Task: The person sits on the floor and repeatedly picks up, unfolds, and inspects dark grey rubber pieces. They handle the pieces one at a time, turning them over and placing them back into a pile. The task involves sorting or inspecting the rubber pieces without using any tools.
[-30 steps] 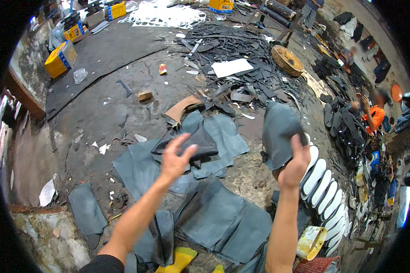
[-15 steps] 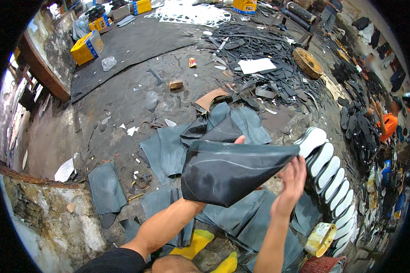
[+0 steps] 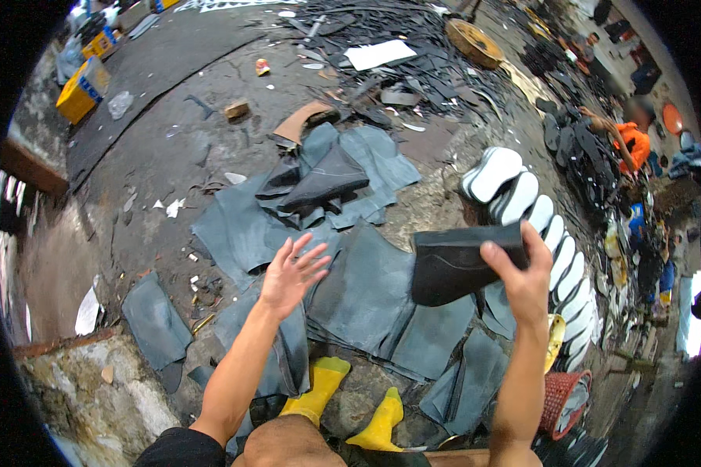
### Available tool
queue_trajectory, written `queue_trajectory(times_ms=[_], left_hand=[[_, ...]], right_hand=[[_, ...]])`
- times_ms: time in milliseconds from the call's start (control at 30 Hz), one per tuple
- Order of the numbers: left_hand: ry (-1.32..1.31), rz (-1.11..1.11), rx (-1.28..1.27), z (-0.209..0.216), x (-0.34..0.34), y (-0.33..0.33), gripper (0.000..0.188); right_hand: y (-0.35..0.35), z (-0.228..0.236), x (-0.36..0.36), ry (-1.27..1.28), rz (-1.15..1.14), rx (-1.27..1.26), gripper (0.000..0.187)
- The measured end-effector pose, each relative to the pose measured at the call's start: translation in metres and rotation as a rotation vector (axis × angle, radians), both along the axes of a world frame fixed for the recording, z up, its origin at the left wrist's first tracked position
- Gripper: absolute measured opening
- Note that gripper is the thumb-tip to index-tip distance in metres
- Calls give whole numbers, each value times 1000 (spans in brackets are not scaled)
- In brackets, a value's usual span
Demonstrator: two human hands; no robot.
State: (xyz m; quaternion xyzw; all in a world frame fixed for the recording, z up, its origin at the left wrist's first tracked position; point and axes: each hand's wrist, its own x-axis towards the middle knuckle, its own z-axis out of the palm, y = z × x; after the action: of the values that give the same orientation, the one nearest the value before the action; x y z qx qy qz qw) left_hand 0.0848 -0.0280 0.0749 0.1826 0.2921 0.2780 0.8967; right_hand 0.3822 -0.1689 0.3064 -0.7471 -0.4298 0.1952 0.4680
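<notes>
My right hand [image 3: 525,272] grips a folded black rubber piece [image 3: 456,268] by its right end, thumb on the near face. The piece hangs in the air over the ground, and a faint curved line runs across it. My left hand [image 3: 294,272] is apart from it, empty, fingers spread. Beneath both hands, grey-green rubber sheets [image 3: 362,288] lie overlapping on the ground. Farther out, another black rubber piece with a pale line [image 3: 329,180] rests folded on more sheets.
White shoe soles [image 3: 497,173] stand in a curved row at the right, above a red basket [image 3: 562,397]. Dark scraps [image 3: 413,74] are heaped at the far side. A person in orange [image 3: 633,146] sits at the far right. My feet wear yellow socks [image 3: 317,387].
The black rubber piece has moved right, now in my right hand alone. My left hand has come out from behind it and opened. The view has shifted rightward.
</notes>
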Motion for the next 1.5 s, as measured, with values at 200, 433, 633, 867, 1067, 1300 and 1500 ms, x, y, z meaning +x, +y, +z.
queue_trajectory(times_ms=[200,433,633,867,1067,1300,1500], left_hand=[[332,76,205,-16,-8,8,56],[636,153,698,-47,28,61,44],[1081,164,1572,-66,89,137,63],[1320,-455,1624,-73,105,186,65],[931,-71,1595,-57,92,200,32],[560,93,1069,-16,67,226,25],[271,147,199,57,31,201,39]], right_hand=[[-104,-67,-11,-827,287,-248,28],[-218,-197,-79,-772,382,-583,38],[-207,-180,-66,-705,220,-445,33],[-192,-70,48,-795,-479,-360,29],[-196,-5,119,-697,-638,-284,21],[-116,-100,118,-814,-583,-560,28],[19,-145,8,-549,-237,-352,60]])
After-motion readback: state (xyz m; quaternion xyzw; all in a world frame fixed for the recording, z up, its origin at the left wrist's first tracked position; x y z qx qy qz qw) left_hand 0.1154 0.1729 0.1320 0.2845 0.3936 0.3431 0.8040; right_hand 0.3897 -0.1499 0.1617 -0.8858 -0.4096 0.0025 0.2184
